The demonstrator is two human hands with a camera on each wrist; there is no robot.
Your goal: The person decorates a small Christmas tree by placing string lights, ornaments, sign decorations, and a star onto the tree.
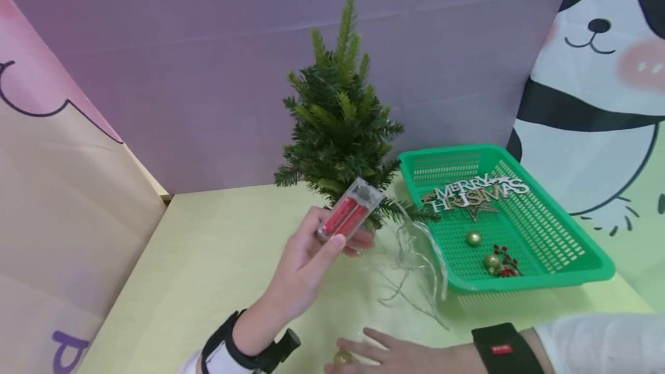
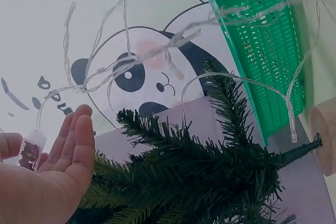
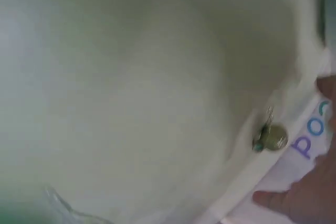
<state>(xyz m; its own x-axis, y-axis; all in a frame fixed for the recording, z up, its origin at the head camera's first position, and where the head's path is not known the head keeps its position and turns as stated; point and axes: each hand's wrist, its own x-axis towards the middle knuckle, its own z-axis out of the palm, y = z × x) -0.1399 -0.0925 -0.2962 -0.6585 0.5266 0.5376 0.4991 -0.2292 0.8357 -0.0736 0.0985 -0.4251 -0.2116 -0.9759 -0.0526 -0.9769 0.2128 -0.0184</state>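
A clear battery box (image 1: 350, 209) with two red batteries inside sits in the left hand (image 1: 306, 261), raised above the middle of the pale yellow surface (image 1: 208, 258). Its grip pinches the box between thumb and fingers. A thin clear light string (image 1: 410, 258) trails from the box down to the surface. Just behind stands a small green tree (image 1: 340, 126). At the near edge, the right hand (image 1: 395, 354) lies flat with fingers spread, touching a gold bauble (image 1: 343, 358). To the right, a green basket (image 1: 566, 241) holds a silver sign (image 1: 480, 192) reading "MERRY CHRISTMAS", gold balls (image 1: 474, 239) and red berries (image 1: 506, 261).
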